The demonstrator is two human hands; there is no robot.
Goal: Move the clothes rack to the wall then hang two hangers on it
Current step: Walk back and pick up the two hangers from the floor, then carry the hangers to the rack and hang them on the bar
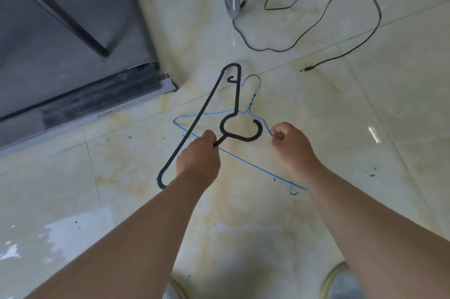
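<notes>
Left hand (198, 152) grips the black hanger (207, 113); right hand (289, 143) pinches the blue wire hanger (243, 160).
One hanger per hand, probably lifting both off the floor (365, 104) together.

Even, fairly bright diffuse light. Glossy tiled floor (316, 109) throws white glare patches at lower left and right edge. Shadows soft, faint. Wide-angle bending at borders; tile lines curve. Slight softness overall, shoe (345, 284) at bottom edge blurred.

Blue hanger (239, 160) — partly hidden behind both hands.
</notes>
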